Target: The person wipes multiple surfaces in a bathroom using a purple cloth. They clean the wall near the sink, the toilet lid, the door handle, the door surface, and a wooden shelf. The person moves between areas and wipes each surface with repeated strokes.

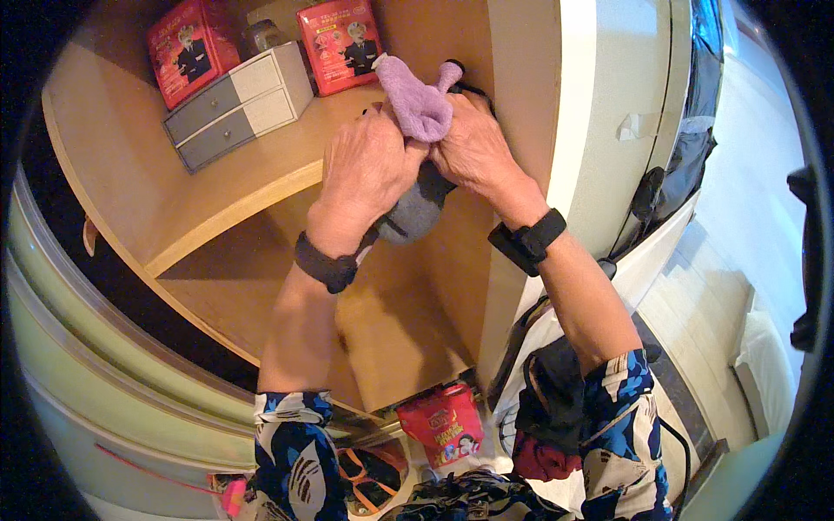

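Both hands meet over the wooden shelf near the cabinet's right wall. My left hand and my right hand grip a bunched purple cloth piece, which looks like a sock. A narrower purple end with a dark tip sticks up beside my right hand. Below the fingers hangs a dark grey cloth piece; whether it is joined to the purple one I cannot tell. My fingertips are mostly hidden behind the backs of the hands and the cloth.
On the shelf stand two red packages, a grey-and-white two-drawer box and a glass jar. Below lie a red bag and dark footwear with orange straps. The cabinet's pale side edge rises at right.
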Demonstrator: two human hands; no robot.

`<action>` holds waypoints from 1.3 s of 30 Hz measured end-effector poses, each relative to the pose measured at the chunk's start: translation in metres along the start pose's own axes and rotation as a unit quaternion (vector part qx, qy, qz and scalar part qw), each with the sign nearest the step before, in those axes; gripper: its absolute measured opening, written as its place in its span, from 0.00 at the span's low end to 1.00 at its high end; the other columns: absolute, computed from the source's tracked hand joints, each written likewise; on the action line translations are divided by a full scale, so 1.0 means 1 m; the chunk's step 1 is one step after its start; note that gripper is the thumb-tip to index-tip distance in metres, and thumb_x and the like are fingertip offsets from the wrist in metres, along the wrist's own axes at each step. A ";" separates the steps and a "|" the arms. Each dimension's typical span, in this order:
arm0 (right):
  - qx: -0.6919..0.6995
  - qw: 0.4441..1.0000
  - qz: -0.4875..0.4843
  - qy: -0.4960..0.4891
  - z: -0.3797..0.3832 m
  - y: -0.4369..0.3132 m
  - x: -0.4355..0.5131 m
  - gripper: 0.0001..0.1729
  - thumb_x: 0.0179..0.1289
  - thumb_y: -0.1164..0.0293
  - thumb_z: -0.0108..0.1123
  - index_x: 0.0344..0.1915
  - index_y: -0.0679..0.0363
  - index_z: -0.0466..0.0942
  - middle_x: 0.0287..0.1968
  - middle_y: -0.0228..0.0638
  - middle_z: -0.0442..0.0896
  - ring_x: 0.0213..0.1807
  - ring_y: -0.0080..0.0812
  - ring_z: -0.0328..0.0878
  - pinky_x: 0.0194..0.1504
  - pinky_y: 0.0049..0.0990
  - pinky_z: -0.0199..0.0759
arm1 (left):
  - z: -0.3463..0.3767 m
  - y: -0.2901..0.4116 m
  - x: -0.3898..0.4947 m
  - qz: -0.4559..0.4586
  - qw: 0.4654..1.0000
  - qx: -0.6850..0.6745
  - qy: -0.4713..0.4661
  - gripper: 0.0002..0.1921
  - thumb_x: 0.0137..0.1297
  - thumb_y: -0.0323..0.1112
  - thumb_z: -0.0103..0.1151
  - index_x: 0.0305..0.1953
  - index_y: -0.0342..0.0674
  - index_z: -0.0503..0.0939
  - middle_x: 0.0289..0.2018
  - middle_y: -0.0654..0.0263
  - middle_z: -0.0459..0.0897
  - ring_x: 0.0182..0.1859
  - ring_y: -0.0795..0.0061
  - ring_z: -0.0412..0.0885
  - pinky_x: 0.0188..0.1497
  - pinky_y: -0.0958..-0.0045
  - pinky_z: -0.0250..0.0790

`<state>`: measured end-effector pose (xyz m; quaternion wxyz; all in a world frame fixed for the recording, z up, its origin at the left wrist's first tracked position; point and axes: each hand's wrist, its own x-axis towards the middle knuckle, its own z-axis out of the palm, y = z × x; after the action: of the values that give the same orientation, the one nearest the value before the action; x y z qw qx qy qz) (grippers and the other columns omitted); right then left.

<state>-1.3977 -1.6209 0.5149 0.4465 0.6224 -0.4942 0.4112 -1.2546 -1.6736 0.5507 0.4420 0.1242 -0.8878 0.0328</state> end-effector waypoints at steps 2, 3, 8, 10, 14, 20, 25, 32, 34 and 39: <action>-0.009 0.999 0.038 -0.018 -0.001 -0.005 0.002 0.11 0.50 0.70 0.53 0.34 0.62 0.70 0.32 0.45 0.74 0.38 0.46 0.70 0.44 0.42 0.62 | -0.004 -0.005 -0.003 -0.002 1.000 -0.010 0.010 0.19 0.58 0.47 0.49 0.33 0.33 0.76 0.27 0.45 0.77 0.32 0.45 0.75 0.34 0.52 0.66; -0.015 0.999 0.027 -0.022 -0.001 -0.009 0.004 0.11 0.50 0.69 0.54 0.34 0.61 0.70 0.31 0.45 0.74 0.38 0.46 0.70 0.44 0.42 0.62 | -0.006 -0.008 -0.005 -0.020 1.000 0.000 0.008 0.19 0.58 0.47 0.49 0.33 0.34 0.76 0.26 0.45 0.77 0.32 0.45 0.75 0.34 0.52 0.66; -0.030 0.999 -0.011 -0.006 0.013 -0.048 0.019 0.13 0.49 0.64 0.56 0.31 0.62 0.71 0.28 0.42 0.75 0.37 0.42 0.72 0.46 0.43 0.60 | -0.026 -0.030 -0.027 -0.080 0.991 0.007 0.106 0.21 0.56 0.50 0.49 0.30 0.35 0.77 0.25 0.45 0.77 0.31 0.44 0.75 0.32 0.51 0.66; -0.014 1.000 -0.012 -0.005 0.028 -0.073 0.024 0.14 0.46 0.62 0.59 0.27 0.60 0.71 0.28 0.40 0.75 0.36 0.40 0.72 0.44 0.40 0.60 | -0.047 -0.047 -0.045 -0.128 0.986 0.051 0.089 0.20 0.55 0.50 0.51 0.30 0.36 0.77 0.25 0.45 0.77 0.32 0.44 0.75 0.32 0.51 0.66; 0.000 1.000 -0.024 -0.013 0.056 -0.128 0.039 0.20 0.41 0.55 0.64 0.28 0.57 0.71 0.26 0.37 0.74 0.35 0.37 0.71 0.40 0.36 0.60 | -0.095 -0.088 -0.084 -0.188 0.966 0.165 0.067 0.19 0.57 0.47 0.51 0.39 0.37 0.77 0.32 0.47 0.79 0.37 0.47 0.77 0.36 0.57 0.68; -0.002 0.999 -0.035 0.003 0.091 -0.199 0.067 0.07 0.47 0.67 0.55 0.25 0.58 0.71 0.24 0.38 0.74 0.30 0.36 0.72 0.37 0.35 0.60 | -0.146 -0.113 -0.124 -0.202 0.957 0.154 0.140 0.17 0.60 0.43 0.49 0.42 0.34 0.75 0.40 0.48 0.78 0.44 0.51 0.75 0.45 0.61 0.65; 0.000 0.996 -0.061 0.070 0.103 -0.203 0.065 0.03 0.43 0.73 0.52 0.21 0.58 0.68 0.21 0.37 0.72 0.27 0.34 0.71 0.31 0.31 0.60 | -0.144 -0.115 -0.131 -0.145 0.966 0.142 0.158 0.16 0.58 0.38 0.52 0.41 0.32 0.75 0.38 0.49 0.78 0.43 0.50 0.74 0.46 0.62 0.65; 0.001 0.994 -0.076 0.080 0.089 -0.170 0.057 0.03 0.43 0.72 0.53 0.21 0.57 0.69 0.20 0.35 0.71 0.26 0.34 0.71 0.31 0.31 0.61 | -0.116 -0.089 -0.111 -0.133 0.967 0.152 0.156 0.13 0.55 0.36 0.54 0.39 0.33 0.76 0.35 0.50 0.79 0.40 0.51 0.76 0.43 0.63 0.66; -0.014 0.996 -0.066 0.065 0.083 -0.153 0.049 0.02 0.45 0.72 0.51 0.21 0.57 0.71 0.20 0.34 0.72 0.26 0.32 0.71 0.32 0.30 0.61 | -0.107 -0.080 -0.102 -0.103 0.970 0.159 0.154 0.14 0.54 0.37 0.55 0.39 0.35 0.76 0.35 0.50 0.79 0.39 0.50 0.76 0.41 0.62 0.67; -0.098 0.990 -0.075 0.072 0.069 -0.093 0.031 0.01 0.44 0.71 0.51 0.21 0.55 0.71 0.20 0.32 0.72 0.25 0.30 0.71 0.29 0.30 0.61 | -0.062 -0.057 -0.071 -0.019 0.971 0.186 0.146 0.11 0.52 0.38 0.57 0.34 0.38 0.78 0.32 0.56 0.79 0.38 0.58 0.76 0.46 0.61 0.64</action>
<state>-1.2961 -1.6841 0.5124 0.5691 0.5798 -0.4504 0.3702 -1.1514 -1.7045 0.5294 0.5366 0.2149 -0.7893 0.2068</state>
